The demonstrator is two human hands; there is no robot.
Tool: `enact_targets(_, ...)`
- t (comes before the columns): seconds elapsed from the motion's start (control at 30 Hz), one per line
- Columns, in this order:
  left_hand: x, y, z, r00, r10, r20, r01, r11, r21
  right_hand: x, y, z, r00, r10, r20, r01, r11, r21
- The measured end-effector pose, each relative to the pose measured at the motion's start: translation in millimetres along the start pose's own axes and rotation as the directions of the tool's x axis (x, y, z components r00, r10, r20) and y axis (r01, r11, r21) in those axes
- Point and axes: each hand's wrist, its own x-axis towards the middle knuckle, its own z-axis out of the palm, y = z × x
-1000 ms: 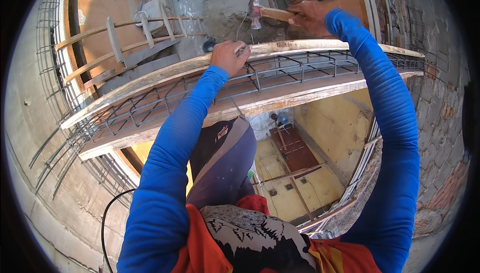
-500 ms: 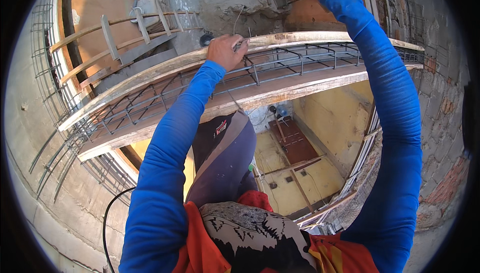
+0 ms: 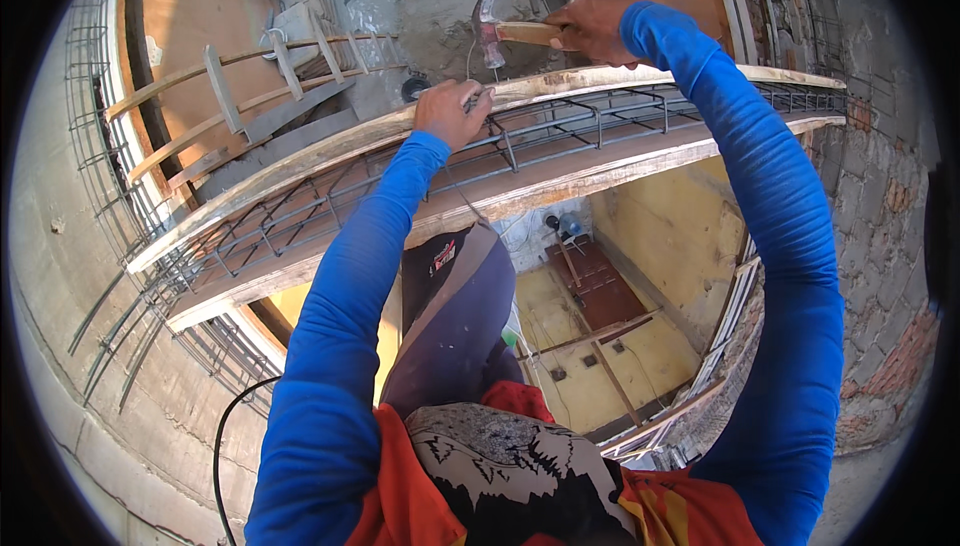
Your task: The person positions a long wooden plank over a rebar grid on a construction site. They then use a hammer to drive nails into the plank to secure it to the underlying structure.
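Note:
A claw hammer (image 3: 528, 34) with a wooden handle is gripped in my right hand (image 3: 592, 30). Its head hangs just over a thin nail (image 3: 496, 75) standing upright on the top edge of the far wooden board (image 3: 570, 79). Beside that nail, my left hand (image 3: 452, 113) rests closed on the same board, its fingers curled around something small and greyish that I cannot make out. Between the far board and the near wooden board (image 3: 560, 184) runs a cage of steel rebar (image 3: 600, 126).
A wooden ladder (image 3: 225, 91) leans beyond the boards at the left. Rebar ends (image 3: 105, 336) stick out at the left wall. Below the near board lies a drop to a lower floor (image 3: 570, 386) with a brown panel (image 3: 597, 281). A black cable (image 3: 219, 456) curves at lower left.
My right hand has come down and left from the top of the view, bringing the hammer into sight above the nail. My left hand stays at the same place on the board.

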Motion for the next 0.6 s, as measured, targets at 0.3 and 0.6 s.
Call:
enact_targets(0.3,0.0,1.9,-1.6,0.994,0.073,-0.078,-0.073,0.997,0.007,-8.0,10.8,8.7,0.981,-0.114,0.154,0.115,0.993,0.001)
enact_targets(0.6,3.6,0.2,-2.3,0.99,0.09,-0.111,-0.09,0.996,0.003,-17.1,19.4,40.4,0.995,-0.049,0.082,0.033,0.981,0.189)
